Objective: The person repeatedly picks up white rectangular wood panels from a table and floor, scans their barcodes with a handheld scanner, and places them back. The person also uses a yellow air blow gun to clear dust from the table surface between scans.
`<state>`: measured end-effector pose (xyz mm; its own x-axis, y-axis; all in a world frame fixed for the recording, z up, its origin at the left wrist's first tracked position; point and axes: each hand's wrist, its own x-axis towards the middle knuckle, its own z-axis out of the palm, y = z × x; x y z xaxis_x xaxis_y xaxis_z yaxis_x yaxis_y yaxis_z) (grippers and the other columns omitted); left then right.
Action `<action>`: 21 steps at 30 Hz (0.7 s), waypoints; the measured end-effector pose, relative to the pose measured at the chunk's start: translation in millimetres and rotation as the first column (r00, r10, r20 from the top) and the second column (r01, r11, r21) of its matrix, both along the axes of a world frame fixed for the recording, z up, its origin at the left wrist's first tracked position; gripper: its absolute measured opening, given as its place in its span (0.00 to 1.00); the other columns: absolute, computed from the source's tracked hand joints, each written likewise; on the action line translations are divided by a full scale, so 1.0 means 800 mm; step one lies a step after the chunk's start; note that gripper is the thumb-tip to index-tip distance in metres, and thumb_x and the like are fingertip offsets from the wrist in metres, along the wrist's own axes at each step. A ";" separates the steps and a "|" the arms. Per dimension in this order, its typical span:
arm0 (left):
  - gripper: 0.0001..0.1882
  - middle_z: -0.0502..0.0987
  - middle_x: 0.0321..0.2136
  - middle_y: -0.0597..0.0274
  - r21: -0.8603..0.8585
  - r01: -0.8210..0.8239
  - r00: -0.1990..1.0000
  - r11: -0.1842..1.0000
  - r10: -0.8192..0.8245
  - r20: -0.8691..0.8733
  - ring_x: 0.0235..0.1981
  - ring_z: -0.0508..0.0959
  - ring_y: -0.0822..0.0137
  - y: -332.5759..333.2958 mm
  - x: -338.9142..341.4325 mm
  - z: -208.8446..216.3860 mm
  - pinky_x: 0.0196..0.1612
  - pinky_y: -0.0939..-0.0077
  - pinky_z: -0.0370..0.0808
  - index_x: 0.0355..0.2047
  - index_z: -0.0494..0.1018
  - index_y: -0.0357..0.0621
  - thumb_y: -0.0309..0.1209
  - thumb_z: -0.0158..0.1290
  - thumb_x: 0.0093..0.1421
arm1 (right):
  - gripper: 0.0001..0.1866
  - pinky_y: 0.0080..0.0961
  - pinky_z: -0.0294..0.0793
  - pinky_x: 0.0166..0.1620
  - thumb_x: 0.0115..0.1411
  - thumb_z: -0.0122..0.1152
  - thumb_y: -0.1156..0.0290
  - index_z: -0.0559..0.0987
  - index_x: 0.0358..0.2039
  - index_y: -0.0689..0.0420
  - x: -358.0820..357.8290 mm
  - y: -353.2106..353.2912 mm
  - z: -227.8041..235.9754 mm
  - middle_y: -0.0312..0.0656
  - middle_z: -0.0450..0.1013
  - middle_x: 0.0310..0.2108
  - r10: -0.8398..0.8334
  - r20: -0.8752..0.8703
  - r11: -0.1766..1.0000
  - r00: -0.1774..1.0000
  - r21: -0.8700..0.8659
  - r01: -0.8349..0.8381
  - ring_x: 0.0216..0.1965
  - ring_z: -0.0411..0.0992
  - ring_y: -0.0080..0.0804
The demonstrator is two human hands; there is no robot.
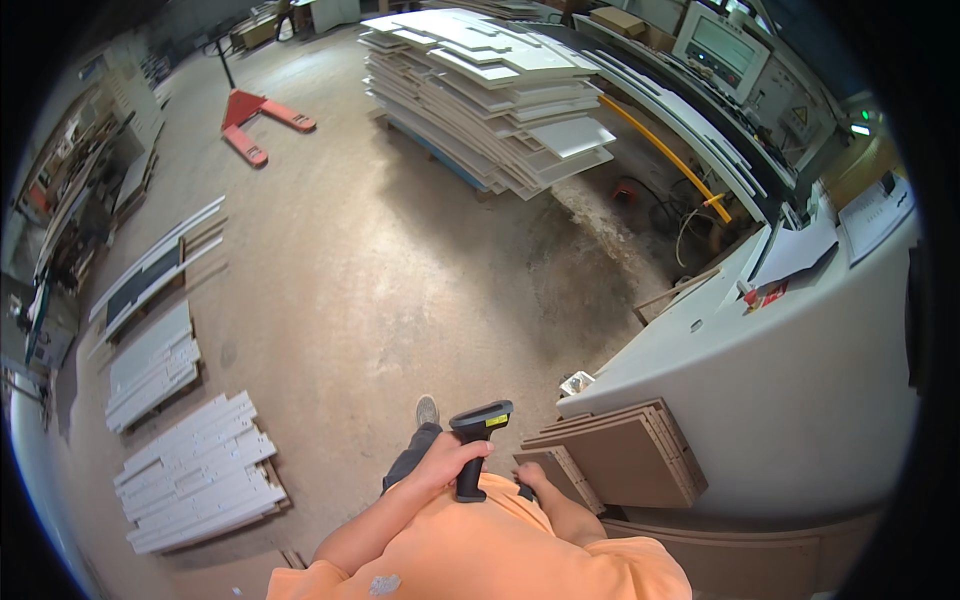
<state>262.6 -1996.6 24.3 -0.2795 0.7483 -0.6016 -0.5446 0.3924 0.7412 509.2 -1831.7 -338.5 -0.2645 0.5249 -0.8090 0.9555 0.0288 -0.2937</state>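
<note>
My left hand [447, 461] is closed round the grip of a black handheld barcode scanner [482, 425] with a yellow label on its side. I hold it upright in front of my orange shirt, with its head above my fist. Low at my right side hangs my right hand [531, 474], beside a stack of brown boards [620, 452] that leans against a pale machine housing. Its fingers are small and partly hidden, and a dark patch shows just below them. Whether they hold anything, I cannot tell.
White panels lie in low stacks [200, 470] on the left floor. A red pallet jack [250, 118] stands farther back. Ahead rises a tall, uneven pile of white boards [490, 90]. At right are a yellow bar [660, 145], a machine screen [720, 52] and papers [875, 215].
</note>
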 end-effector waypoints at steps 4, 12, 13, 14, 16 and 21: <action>0.12 0.80 0.25 0.64 0.011 -0.024 1.000 1.000 0.024 -0.004 0.23 0.81 0.74 0.116 -0.126 0.022 0.18 0.83 0.70 0.37 0.76 0.41 0.37 0.61 0.60 | 0.24 0.40 0.79 0.47 0.54 0.65 0.55 0.85 0.39 0.66 -0.031 0.046 0.027 0.57 0.82 0.40 -0.091 0.068 0.995 0.994 -0.037 0.093 0.44 0.81 0.51; 0.14 0.81 0.22 0.64 -0.079 0.360 0.914 0.930 -0.369 -0.169 0.15 0.75 0.78 0.346 -0.293 0.045 0.12 0.83 0.60 0.34 0.78 0.44 0.41 0.60 0.59 | 0.18 0.40 0.78 0.48 0.56 0.65 0.56 0.85 0.34 0.60 -0.161 0.174 0.077 0.54 0.81 0.38 -0.442 -0.369 0.809 0.818 0.230 0.541 0.42 0.80 0.50; 0.14 0.82 0.22 0.64 -0.065 0.398 0.901 0.915 -0.404 -0.156 0.16 0.75 0.79 0.373 -0.304 0.040 0.13 0.83 0.60 0.35 0.78 0.43 0.41 0.60 0.59 | 0.18 0.40 0.78 0.47 0.56 0.65 0.56 0.85 0.34 0.60 -0.166 0.190 0.064 0.53 0.81 0.37 -0.437 -0.402 0.797 0.804 0.241 0.554 0.41 0.80 0.50; 0.14 0.82 0.23 0.64 -0.060 0.414 0.897 0.908 -0.418 -0.142 0.16 0.75 0.79 0.398 -0.313 0.034 0.13 0.83 0.60 0.36 0.78 0.43 0.41 0.60 0.59 | 0.17 0.40 0.77 0.47 0.57 0.65 0.57 0.85 0.35 0.60 -0.172 0.208 0.044 0.53 0.81 0.36 -0.433 -0.370 0.834 0.822 0.183 0.521 0.40 0.80 0.49; 0.14 0.82 0.24 0.64 -0.072 0.425 0.892 0.902 -0.431 -0.133 0.16 0.74 0.78 0.447 -0.332 0.022 0.13 0.83 0.60 0.36 0.79 0.42 0.40 0.61 0.59 | 0.16 0.39 0.77 0.45 0.58 0.64 0.59 0.85 0.35 0.61 -0.165 0.249 -0.002 0.52 0.81 0.34 -0.397 -0.339 0.894 0.853 0.068 0.443 0.37 0.80 0.48; 0.15 0.82 0.23 0.59 -0.194 0.280 0.958 0.940 -0.288 -0.011 0.15 0.74 0.76 0.559 -0.373 0.013 0.13 0.83 0.62 0.35 0.78 0.38 0.39 0.61 0.59 | 0.19 0.48 0.72 0.44 0.68 0.47 0.66 0.85 0.37 0.64 -0.151 0.398 -0.060 0.52 0.80 0.36 -0.744 -0.126 0.649 0.656 -0.373 0.663 0.35 0.77 0.49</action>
